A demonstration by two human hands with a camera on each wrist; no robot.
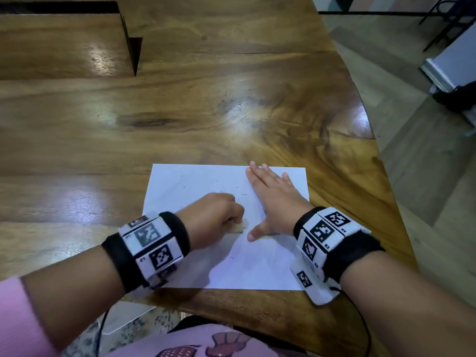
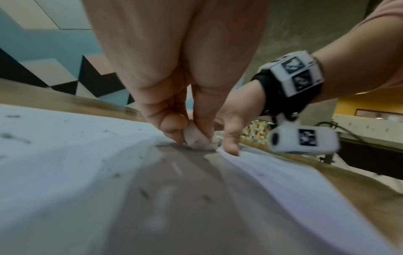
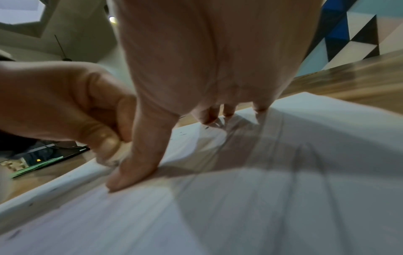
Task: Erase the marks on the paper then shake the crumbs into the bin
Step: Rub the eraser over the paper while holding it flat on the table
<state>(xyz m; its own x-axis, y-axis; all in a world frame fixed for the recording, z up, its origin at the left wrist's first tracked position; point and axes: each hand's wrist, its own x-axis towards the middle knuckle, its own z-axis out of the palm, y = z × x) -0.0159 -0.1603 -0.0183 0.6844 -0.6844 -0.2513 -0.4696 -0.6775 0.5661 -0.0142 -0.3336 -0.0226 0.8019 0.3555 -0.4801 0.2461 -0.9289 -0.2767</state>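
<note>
A white sheet of paper (image 1: pixel 270 264) lies near the front edge of the wooden table (image 1: pixel 180 119). Small dark eraser crumbs and faint marks (image 1: pixel 243 195) speckle it. My left hand (image 1: pixel 219 219) is curled into a fist over the middle of the sheet and pinches a whitish eraser (image 2: pixel 197 138), whose tip touches the paper (image 2: pixel 54 155). My right hand (image 1: pixel 270 197) lies flat on the right part of the sheet, fingers straight and spread, thumb (image 3: pixel 133 170) pressed down beside the eraser (image 3: pixel 119 156). No bin is in view.
The table's curved right edge (image 1: pixel 371 140) drops to a pale floor. A dark slot (image 1: pixel 131 45) cuts into the tabletop at the back left. Cables hang from both wrist bands near the front edge.
</note>
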